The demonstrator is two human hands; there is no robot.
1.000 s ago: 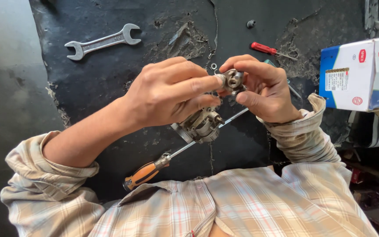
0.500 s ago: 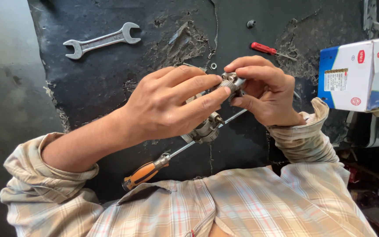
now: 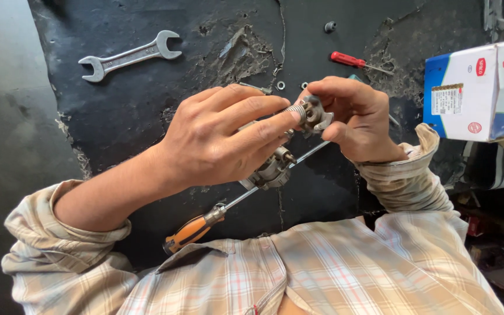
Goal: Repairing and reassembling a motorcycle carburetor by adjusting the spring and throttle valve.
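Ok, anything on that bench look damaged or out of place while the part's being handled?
The black bench surface is worn: its coating is chipped and peeling above the left hand and beside the red screwdriver. A nut and a dark cap lie loose. Nothing looks spilled.

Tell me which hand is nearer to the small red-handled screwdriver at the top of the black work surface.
Right. The right hand sits just below the small red-handled screwdriver, its knuckles close under the handle. The left hand is farther off, down and to the left of it.
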